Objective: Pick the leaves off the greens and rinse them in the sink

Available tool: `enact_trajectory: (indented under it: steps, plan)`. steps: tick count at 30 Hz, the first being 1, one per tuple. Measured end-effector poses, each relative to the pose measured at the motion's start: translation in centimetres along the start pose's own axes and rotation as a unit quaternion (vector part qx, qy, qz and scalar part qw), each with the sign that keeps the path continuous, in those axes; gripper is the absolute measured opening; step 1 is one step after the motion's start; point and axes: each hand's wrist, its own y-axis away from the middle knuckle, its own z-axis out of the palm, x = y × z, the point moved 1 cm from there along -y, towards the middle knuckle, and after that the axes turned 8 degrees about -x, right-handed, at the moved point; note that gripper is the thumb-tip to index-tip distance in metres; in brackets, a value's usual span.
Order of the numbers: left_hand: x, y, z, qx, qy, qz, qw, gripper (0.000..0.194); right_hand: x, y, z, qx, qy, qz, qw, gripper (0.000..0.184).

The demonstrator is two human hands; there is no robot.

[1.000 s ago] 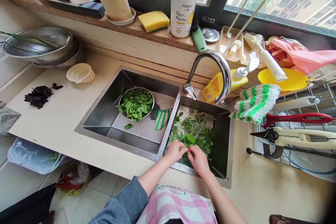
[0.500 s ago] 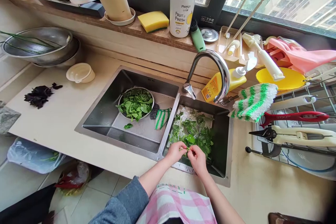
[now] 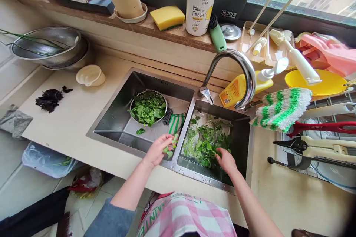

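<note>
My left hand [image 3: 158,151] is closed on a small sprig of leafy greens [image 3: 170,149], held above the front of the left sink basin [image 3: 116,118] near the divider. Over the right basin [image 3: 241,148], my right hand [image 3: 226,161] pinches a green stem at the edge of the floating greens [image 3: 204,140]. These loose leaves lie spread in water. In the left basin, a round metal bowl [image 3: 166,113] is heaped with picked leaves [image 3: 148,108]. One loose leaf [image 3: 140,131] lies beside it, and a green-striped cloth [image 3: 176,123] rests near the divider.
A chrome faucet [image 3: 247,70] arches over the right basin, with a yellow bottle [image 3: 232,90] behind. A dish rack [image 3: 333,155] with scissors stands to the right. Metal bowls [image 3: 50,50], a white cup [image 3: 90,75] and dark leaves [image 3: 50,100] sit on the left counter.
My hands have moved apart. The left went leftward over the divider with a sprig, and the right went right and down to the greens in the water. The view has shifted slightly.
</note>
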Motion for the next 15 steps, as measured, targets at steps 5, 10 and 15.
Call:
enact_trajectory:
  steps: [5,10,15]
  plan:
    - [2.6,-2.0,-6.7,0.117,0.019,0.029,0.992,0.030,-0.6,-1.4,-1.5,0.007,0.136,-0.004,0.991,0.037]
    - [6.9,-7.8,-13.4,0.267,-0.206,0.146,0.930,0.026,0.7,-1.5,-2.4,-0.027,0.094,0.013,0.995,0.030]
    - [10.0,-13.0,-17.8,0.276,-0.488,0.107,0.821,0.027,3.3,-0.3,-0.6,0.020,0.047,0.117,0.992,0.041]
